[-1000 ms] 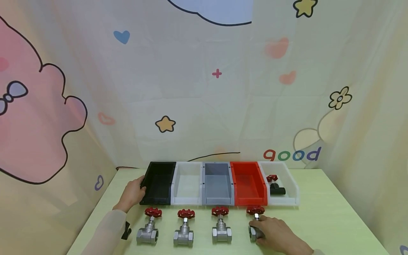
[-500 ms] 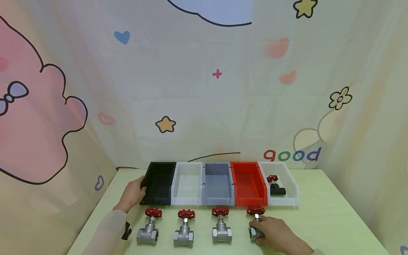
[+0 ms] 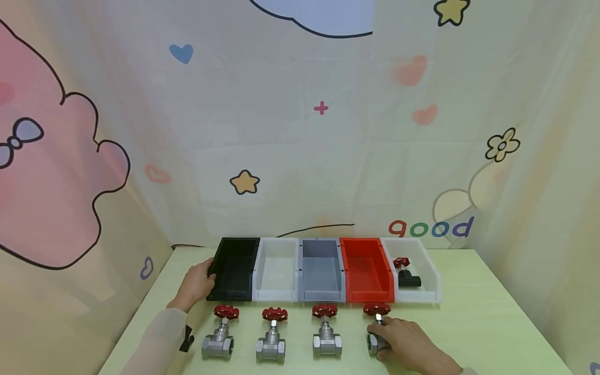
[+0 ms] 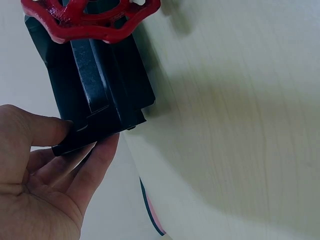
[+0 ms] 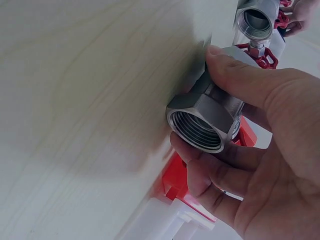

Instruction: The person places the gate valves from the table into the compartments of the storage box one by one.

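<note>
My left hand pinches the outer edge of the black bin at the left end of the bin row. In the left wrist view, the thumb lies on one side of that edge and the fingers on the other. My right hand grips the steel body of a gate valve with a red handwheel, in front of the red bin. The right wrist view shows this valve's threaded opening facing the camera, between thumb and fingers. The palm covers its right end in the head view.
More red-wheeled gate valves stand in the same row: one at left, another, and a third. A white bin and a grey bin sit mid-row. The right-end white bin holds a black valve.
The head view has shifted very slightly. Both hands, the bins and the valves stay in place.
</note>
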Motion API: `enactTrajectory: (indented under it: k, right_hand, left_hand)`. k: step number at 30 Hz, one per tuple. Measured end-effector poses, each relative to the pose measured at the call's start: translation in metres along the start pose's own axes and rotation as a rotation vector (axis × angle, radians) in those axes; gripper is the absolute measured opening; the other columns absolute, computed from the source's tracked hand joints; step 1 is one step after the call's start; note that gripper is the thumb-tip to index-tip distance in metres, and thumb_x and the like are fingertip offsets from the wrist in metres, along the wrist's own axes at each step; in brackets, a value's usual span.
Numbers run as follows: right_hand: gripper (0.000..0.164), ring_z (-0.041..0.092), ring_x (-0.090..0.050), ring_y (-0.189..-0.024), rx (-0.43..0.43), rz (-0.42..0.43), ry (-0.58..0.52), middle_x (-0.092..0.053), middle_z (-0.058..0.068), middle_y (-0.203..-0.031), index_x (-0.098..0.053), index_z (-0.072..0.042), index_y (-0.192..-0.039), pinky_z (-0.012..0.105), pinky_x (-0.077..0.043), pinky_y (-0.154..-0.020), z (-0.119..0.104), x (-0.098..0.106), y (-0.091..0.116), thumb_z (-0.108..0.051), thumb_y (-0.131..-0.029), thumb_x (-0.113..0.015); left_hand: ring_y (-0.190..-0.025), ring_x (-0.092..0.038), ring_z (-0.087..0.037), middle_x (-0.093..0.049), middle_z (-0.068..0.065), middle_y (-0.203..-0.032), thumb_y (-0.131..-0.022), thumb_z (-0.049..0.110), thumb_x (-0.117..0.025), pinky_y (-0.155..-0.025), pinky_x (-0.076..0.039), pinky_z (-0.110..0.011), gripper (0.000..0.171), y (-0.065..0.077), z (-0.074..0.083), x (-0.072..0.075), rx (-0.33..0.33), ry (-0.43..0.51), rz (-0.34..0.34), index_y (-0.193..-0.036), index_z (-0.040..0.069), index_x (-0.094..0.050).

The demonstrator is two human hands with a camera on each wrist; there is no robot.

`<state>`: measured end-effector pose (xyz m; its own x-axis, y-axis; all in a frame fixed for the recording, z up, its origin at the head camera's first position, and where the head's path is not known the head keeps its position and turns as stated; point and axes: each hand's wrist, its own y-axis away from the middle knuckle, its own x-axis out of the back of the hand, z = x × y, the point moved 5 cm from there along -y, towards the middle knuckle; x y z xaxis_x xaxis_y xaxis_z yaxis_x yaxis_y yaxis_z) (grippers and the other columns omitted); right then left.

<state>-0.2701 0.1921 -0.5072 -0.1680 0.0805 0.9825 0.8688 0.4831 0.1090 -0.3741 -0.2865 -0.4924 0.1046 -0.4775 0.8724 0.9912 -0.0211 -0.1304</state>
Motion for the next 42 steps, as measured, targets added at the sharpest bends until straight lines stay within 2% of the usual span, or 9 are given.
enactTrajectory:
  k: [8,18,26,28,33,38,42]
  right_hand:
    - [0.048,0.009,-0.047,-0.073,0.005,0.011,-0.020,-0.060,-0.008,-0.086,-0.070,-0.022,-0.118,0.025,-0.044,-0.063,0.000,0.003,0.000,-0.031,-0.074,-0.084]
    - [0.048,0.008,-0.045,-0.071,0.042,0.068,0.033,-0.056,-0.009,-0.082,-0.070,-0.022,-0.118,0.022,-0.040,-0.059,-0.003,0.020,0.003,-0.029,-0.073,-0.085]
    - [0.052,0.007,-0.050,-0.073,0.082,0.120,0.089,-0.065,-0.007,-0.089,-0.070,-0.022,-0.118,0.024,-0.046,-0.063,-0.004,0.039,0.004,-0.030,-0.069,-0.087]
    - [0.055,0.007,-0.051,-0.074,0.090,0.135,0.098,-0.067,-0.008,-0.090,-0.069,-0.026,-0.121,0.025,-0.049,-0.064,-0.003,0.043,0.003,-0.030,-0.069,-0.088]
    - [0.052,0.008,-0.052,-0.074,0.056,0.143,0.090,-0.063,-0.009,-0.087,-0.069,-0.029,-0.119,0.026,-0.049,-0.062,0.000,0.053,0.002,-0.030,-0.070,-0.087]
    - [0.048,0.009,-0.052,-0.074,0.017,0.132,0.072,-0.060,-0.007,-0.086,-0.070,-0.025,-0.116,0.026,-0.045,-0.060,0.003,0.063,0.000,-0.030,-0.071,-0.087]
    - [0.049,0.010,-0.050,-0.073,0.023,0.147,0.098,-0.060,-0.006,-0.085,-0.071,-0.024,-0.116,0.025,-0.045,-0.060,0.005,0.070,-0.003,-0.031,-0.071,-0.087]
  left_hand:
    - [-0.116,-0.058,-0.049,-0.055,-0.035,-0.133,-0.095,0.005,-0.055,-0.095,-0.049,-0.059,0.053,0.001,0.000,0.000,-0.004,-0.007,0.005,-0.143,-0.011,-0.040]
    - [-0.115,-0.059,-0.049,-0.055,-0.035,-0.132,-0.096,0.005,-0.055,-0.095,-0.049,-0.058,0.054,0.000,0.000,0.001,0.002,-0.002,0.002,-0.144,-0.012,-0.039]
    - [-0.117,-0.058,-0.050,-0.055,-0.036,-0.132,-0.095,0.005,-0.055,-0.096,-0.048,-0.059,0.053,-0.001,-0.001,-0.001,-0.007,-0.009,0.005,-0.143,-0.012,-0.040]
    - [-0.116,-0.058,-0.050,-0.055,-0.036,-0.132,-0.095,0.005,-0.055,-0.096,-0.048,-0.060,0.053,-0.001,0.000,-0.001,-0.005,-0.009,0.001,-0.143,-0.012,-0.040]
    - [-0.111,-0.062,-0.047,-0.055,-0.036,-0.132,-0.096,0.006,-0.055,-0.094,-0.050,-0.058,0.054,-0.001,0.001,0.000,-0.005,-0.006,-0.009,-0.144,-0.011,-0.039]
    - [-0.110,-0.062,-0.046,-0.055,-0.035,-0.133,-0.096,0.006,-0.054,-0.094,-0.050,-0.058,0.054,0.000,0.003,0.001,-0.002,-0.001,-0.009,-0.145,-0.011,-0.038]
    - [-0.115,-0.059,-0.049,-0.054,-0.036,-0.133,-0.096,0.005,-0.055,-0.095,-0.049,-0.059,0.054,0.001,0.003,0.001,-0.003,-0.007,-0.008,-0.144,-0.011,-0.039]
